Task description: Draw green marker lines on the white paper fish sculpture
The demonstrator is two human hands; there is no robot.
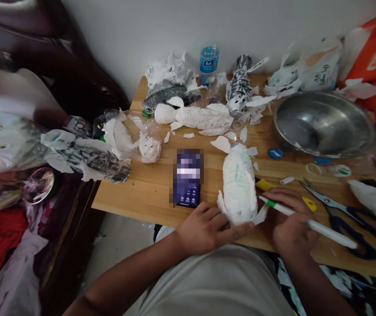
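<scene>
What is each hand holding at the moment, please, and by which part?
The right hand grips a white marker around its middle. The left hand steadies the white paper fish at its tail end.

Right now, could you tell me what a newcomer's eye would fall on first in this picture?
First, the white paper-covered fish figure with green lines at the wooden table's near edge: the left hand steadies its tail while the right hand holds a green-tipped marker to it. Behind lie more paper fish, and a large steel bowl sits at the right.
</scene>
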